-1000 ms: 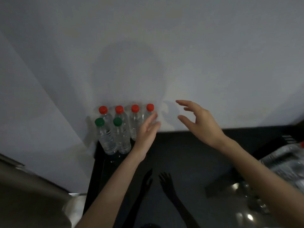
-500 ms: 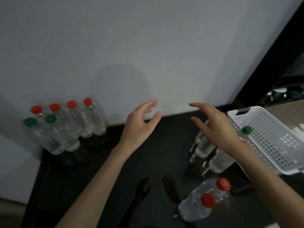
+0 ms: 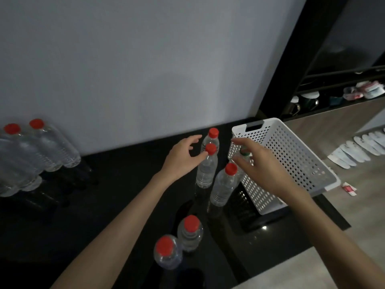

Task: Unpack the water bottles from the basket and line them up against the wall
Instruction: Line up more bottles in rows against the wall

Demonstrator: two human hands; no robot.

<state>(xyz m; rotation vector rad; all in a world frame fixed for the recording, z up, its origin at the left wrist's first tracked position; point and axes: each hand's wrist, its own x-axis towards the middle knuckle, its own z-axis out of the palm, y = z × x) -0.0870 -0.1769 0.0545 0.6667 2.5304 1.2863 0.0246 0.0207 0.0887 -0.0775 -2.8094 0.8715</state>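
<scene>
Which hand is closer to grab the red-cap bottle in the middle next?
Probably the left hand. Its open fingers sit right beside the middle red-cap bottle, nearly touching its cap. The right hand reaches toward the green-cap bottle by the white basket instead.

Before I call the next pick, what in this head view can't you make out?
- Green-capped bottle: mostly hidden behind the right hand; grip unclear.
- Row of bottles at the wall: cut off by the left edge, so the count is unknown.
- Basket: interior looks bare, but its near corner is covered by the right forearm.
- Shelf items: too small and dim.
</scene>
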